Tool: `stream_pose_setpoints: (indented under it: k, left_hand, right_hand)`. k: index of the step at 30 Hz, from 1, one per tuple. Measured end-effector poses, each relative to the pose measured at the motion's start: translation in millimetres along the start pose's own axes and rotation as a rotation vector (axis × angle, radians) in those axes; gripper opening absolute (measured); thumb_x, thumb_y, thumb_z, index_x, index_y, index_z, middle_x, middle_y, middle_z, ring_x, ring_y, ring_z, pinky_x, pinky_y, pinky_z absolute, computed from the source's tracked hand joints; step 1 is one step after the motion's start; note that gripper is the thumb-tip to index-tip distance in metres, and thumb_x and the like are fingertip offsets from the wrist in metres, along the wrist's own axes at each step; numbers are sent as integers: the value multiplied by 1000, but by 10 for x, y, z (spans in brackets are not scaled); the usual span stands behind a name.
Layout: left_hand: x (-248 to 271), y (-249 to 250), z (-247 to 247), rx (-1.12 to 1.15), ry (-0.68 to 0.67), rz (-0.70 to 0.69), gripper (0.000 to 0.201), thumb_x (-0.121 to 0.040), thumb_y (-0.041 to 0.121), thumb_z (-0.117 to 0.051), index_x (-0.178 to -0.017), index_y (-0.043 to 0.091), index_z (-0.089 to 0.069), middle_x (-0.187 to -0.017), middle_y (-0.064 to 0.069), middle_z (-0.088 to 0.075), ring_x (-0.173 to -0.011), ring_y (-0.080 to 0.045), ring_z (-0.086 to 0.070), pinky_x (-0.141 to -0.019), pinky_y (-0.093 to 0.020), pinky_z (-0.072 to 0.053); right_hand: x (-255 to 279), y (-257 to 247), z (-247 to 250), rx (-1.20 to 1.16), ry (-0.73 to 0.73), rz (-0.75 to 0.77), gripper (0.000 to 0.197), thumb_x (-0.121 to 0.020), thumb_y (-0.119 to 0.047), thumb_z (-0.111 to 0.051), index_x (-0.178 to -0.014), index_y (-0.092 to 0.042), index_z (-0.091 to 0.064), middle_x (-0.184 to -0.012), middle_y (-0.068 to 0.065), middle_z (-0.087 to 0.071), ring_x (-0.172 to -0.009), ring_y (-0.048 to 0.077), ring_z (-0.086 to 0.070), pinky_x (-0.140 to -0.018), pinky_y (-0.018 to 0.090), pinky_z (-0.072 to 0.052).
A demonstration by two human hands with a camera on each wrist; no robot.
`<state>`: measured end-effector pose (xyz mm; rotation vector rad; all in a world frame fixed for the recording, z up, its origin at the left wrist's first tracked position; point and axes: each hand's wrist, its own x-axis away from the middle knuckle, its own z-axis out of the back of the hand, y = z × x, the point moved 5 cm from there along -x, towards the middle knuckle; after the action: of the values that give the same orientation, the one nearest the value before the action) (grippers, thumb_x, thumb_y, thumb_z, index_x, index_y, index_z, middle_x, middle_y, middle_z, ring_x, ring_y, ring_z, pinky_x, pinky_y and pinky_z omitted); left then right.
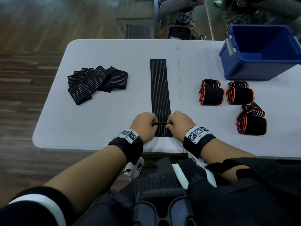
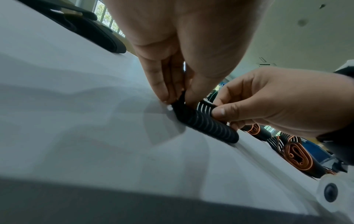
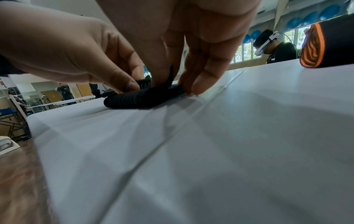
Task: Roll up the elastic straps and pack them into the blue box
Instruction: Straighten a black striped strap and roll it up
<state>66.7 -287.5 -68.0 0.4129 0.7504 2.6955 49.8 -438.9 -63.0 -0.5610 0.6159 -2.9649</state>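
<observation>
Between my left hand (image 1: 144, 123) and right hand (image 1: 178, 122), fingers curled, pinching the striped strap's (image 1: 160, 88) near fold — rolling just begun; next, tight turns away toward the blue box (image 1: 260, 67) — empty.

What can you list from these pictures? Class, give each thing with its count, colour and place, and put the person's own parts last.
Flat strap: one, black with pale stripes, table centre, near end being rolled.
Folded straps: one heap, black striped, table left.
Rolled straps: three, black with orange edges, table right.
Box: one, blue, open, far right corner.
Table: one, white.
Floor: dark wood, left.
Left hand: pinches the strap's near end.
Right hand: pinches the same end.
</observation>
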Motion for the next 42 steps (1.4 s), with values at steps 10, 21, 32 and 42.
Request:
stream_pose_setpoints:
  k: [10, 21, 32, 42]
  left_hand:
    - [-3, -4, -70, -137, -64, -161, 21, -96, 21, -60, -95, 10, -77, -109, -1, -57, -83, -21, -61, -78, -37, -52]
    - [210, -59, -139, -392, -161, -211, 66, -85, 59, -63, -137, 20, -56, -141, 4, -48, -118, -22, -51, -96, -40, -47]
    - [88, -105, 12, -14, -33, -18, 62, -91, 21, -59, -147, 27, -35, -120, 3, -70, -101, -22, -64, -87, -36, -51]
    - [-64, -336, 46, 385, 114, 358, 34, -84, 39, -75, -107, 23, -56, -83, 6, -73, -86, -9, -66, -79, -29, -51]
  right_hand:
    - [-30, 11, -103, 84, 19, 71, 21, -98, -23, -57, -109, -9, -68, -110, 8, -53, -94, 28, -58, -84, 39, -52]
    - [186, -51, -104, 316, -71, 165, 61, -81, -54, -68, -129, -17, -57, -130, 0, -46, -113, 23, -44, -91, 39, -50]
    - [97, 49, 77, -204, 2, -104, 37, -91, -18, -58, -129, -17, -58, -111, 2, -68, -101, 21, -63, -91, 32, -49]
    - [-105, 206, 25, -425, 134, -306, 28, -94, -23, -63, -115, -16, -45, -90, 6, -66, -84, 22, -63, -71, 32, -45]
